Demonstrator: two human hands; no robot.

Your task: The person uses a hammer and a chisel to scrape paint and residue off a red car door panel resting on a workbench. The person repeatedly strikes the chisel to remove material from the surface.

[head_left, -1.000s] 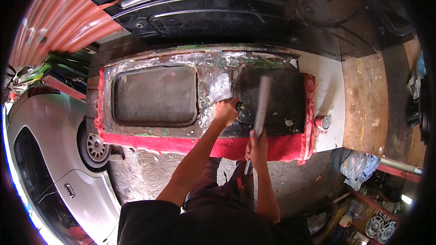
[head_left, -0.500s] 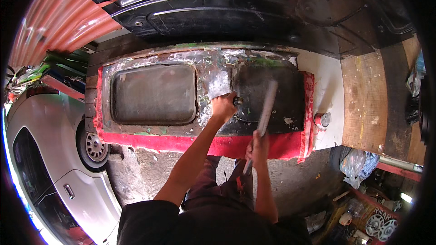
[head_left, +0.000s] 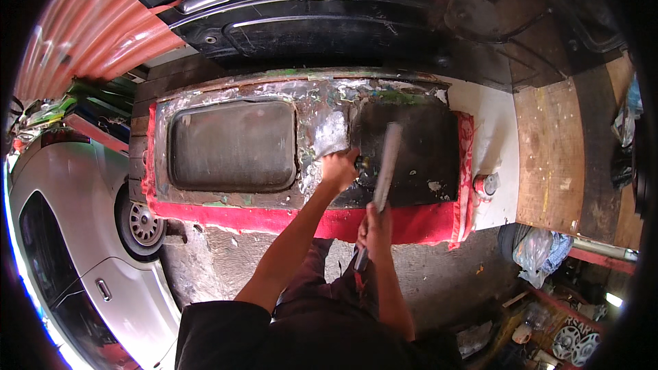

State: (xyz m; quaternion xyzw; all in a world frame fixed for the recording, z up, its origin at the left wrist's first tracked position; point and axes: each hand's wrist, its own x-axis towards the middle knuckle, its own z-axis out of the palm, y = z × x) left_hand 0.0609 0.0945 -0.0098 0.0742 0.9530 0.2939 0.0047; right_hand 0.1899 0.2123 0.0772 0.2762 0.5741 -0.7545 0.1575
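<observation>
A worn metal panel (head_left: 274, 195) with flaking paint and two recessed dark areas lies in front of me on a red cloth (head_left: 411, 219). My left hand (head_left: 337, 170) rests at its middle strip, closed around a short tool (head_left: 363, 162) whose dark, rounded end sticks out to the right. The rest of that tool is hidden by the fingers. Just beyond the hand is a shiny pale patch (head_left: 331, 131). In my right hand (head_left: 375, 229) is a long, flat, grey metal bar (head_left: 389, 157), tilted over the right recess. Its far end looks blurred.
A large black vehicle panel (head_left: 308, 10) with a chrome handle stands along the far side. To the left is a silver car (head_left: 103, 247). A can (head_left: 488, 183) stands right of the cloth, near wooden boards (head_left: 552, 157). Plastic bags (head_left: 538, 250) and clutter lie lower right.
The metal bar and my right hand have shifted left and slightly toward me, so the bar is nearer the tool in my left hand. My left hand stays nearly in place.
</observation>
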